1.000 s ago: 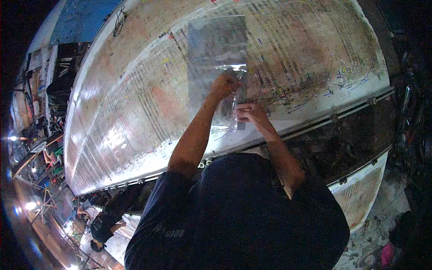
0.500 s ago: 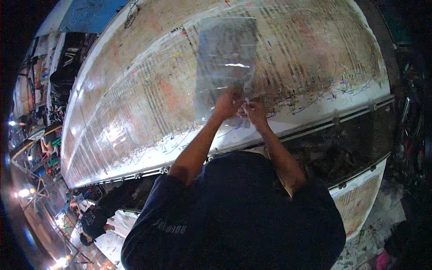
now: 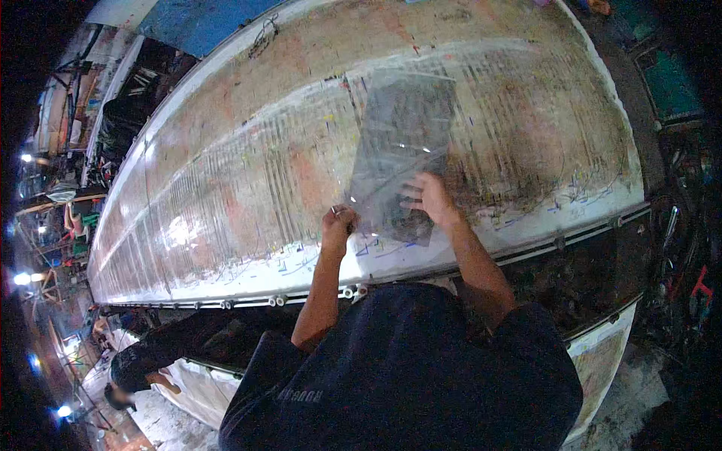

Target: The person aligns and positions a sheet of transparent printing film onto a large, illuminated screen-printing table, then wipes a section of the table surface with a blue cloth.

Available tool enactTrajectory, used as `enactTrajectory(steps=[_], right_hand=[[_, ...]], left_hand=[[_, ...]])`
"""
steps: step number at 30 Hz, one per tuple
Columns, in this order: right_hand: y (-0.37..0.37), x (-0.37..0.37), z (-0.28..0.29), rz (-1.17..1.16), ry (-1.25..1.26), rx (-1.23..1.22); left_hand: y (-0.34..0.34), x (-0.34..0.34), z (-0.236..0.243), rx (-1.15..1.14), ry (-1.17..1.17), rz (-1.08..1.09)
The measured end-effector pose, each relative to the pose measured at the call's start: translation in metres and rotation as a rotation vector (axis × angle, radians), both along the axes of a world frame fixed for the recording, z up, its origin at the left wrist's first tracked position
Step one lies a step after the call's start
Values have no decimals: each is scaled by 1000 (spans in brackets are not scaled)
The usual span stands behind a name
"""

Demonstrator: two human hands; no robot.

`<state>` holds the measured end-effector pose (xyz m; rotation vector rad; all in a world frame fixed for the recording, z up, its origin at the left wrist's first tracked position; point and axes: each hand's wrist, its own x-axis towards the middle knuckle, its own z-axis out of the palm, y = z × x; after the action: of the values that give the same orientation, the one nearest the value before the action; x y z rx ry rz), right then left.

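Observation:
A clear, greyish plastic sheet (image 3: 402, 113) lies on a large, worn work table (image 3: 301, 150) whose top is stained and covered in marks. Light glints off the sheet, and it sits slightly slanted. My right hand (image 3: 436, 201) is spread over the sheet's lower right part, fingers apart, holding nothing. Beside the sheet's lower left corner, my left hand (image 3: 338, 220) is closed. What its fingers pinch, if anything, is too small to make out.
A dark rail with several small round fittings (image 3: 350, 293) runs along the table's near edge. A second, similar table (image 3: 609, 353) shows behind me at right. Another person (image 3: 139, 361) bends over at lower left. A thin tangled wire (image 3: 263, 37) lies near the far edge.
My hands, close together over the sheet before, are now apart: the left moved left and nearer, the right opened flat. The sheet appears turned slightly clockwise, while the whole view has shifted.

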<state>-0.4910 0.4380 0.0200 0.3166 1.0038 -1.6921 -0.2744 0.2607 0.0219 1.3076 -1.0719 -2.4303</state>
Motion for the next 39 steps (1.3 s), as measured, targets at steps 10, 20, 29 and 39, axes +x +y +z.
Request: enactTrajectory(steps=[10,20,29,39], right_hand=[[-44,-130,-28,-112,360,145],[-40,-141,-22,-91,211,-42],[-39,-141,-6,-30,308,63],[-89,-120,36,-313,1266,519]], left_hand=[[-30,-24,-6,-601,-272,-666],[-187,-284,-45,-437,207,-535],[-140,-338,0,-1248,-84,-462],[-41,-276,64,-1430,-207,-324]])
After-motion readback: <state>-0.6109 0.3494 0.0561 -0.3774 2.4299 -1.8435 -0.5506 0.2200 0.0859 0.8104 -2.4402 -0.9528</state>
